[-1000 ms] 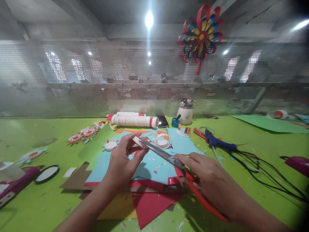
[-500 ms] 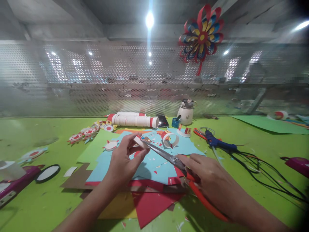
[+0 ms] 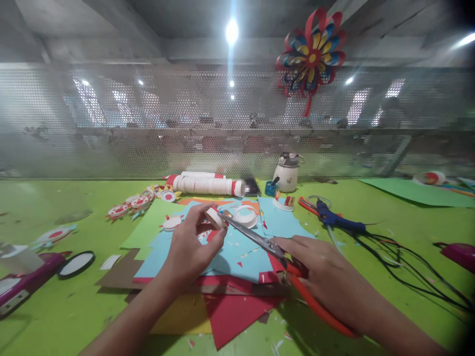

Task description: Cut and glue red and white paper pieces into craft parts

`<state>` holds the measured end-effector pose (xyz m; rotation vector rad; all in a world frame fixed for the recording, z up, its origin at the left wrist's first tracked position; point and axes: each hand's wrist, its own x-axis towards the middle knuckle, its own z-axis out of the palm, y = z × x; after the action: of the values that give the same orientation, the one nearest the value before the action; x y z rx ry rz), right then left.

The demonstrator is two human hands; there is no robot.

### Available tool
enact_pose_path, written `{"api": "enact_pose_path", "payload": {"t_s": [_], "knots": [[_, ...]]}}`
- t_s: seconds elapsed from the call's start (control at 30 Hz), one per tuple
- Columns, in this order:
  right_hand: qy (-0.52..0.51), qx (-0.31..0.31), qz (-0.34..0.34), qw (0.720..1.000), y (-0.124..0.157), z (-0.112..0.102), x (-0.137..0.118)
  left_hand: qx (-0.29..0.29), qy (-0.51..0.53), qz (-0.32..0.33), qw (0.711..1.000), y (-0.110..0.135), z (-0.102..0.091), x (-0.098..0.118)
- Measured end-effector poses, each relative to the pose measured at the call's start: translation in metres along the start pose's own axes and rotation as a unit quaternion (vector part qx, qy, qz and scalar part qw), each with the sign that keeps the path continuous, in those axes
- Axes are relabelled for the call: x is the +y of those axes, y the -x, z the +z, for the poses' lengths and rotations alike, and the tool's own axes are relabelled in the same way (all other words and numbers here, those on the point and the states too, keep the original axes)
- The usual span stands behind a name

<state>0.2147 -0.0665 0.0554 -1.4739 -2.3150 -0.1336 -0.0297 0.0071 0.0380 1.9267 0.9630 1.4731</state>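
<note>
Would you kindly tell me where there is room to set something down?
Mostly bare tabletop shows at right, between the green sheet and the blue glue gun, and at near left, between the purple power strip and the left forearm. The middle is crowded: blue sheets, scraps and a white ring lie near the left hand and the scissors in the right hand.

No legible lettering; marks on the red patch (image 3: 290, 201) of a white ring (image 3: 282, 205) too small.
</note>
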Motion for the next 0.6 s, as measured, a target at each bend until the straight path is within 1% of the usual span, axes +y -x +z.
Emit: {"api": "enact_pose_path", "payload": {"t_s": [0.13, 0.27, 0.33, 0.47, 0.6], "knots": [[-0.056, 0.013, 0.013, 0.998, -0.003, -0.004, 0.008, 0.001, -0.02, -0.013, 1.0, -0.002, -0.003, 0.002], [-0.103, 0.035, 0.059, 0.992, -0.008, -0.008, 0.018, -0.027, 0.027, -0.034, 0.999, -0.002, -0.003, 0.002], [-0.115, 0.025, 0.076, 0.99, -0.01, -0.009, 0.019, -0.038, 0.063, -0.048, 0.996, -0.003, -0.002, 0.002], [-0.136, -0.013, 0.096, 0.986, -0.015, -0.006, 0.018, -0.039, 0.143, -0.076, 0.986, -0.003, -0.001, 0.007], [-0.123, -0.026, 0.105, 0.987, -0.02, 0.001, 0.02, -0.033, 0.203, -0.089, 0.975, -0.004, -0.001, 0.013]]}}
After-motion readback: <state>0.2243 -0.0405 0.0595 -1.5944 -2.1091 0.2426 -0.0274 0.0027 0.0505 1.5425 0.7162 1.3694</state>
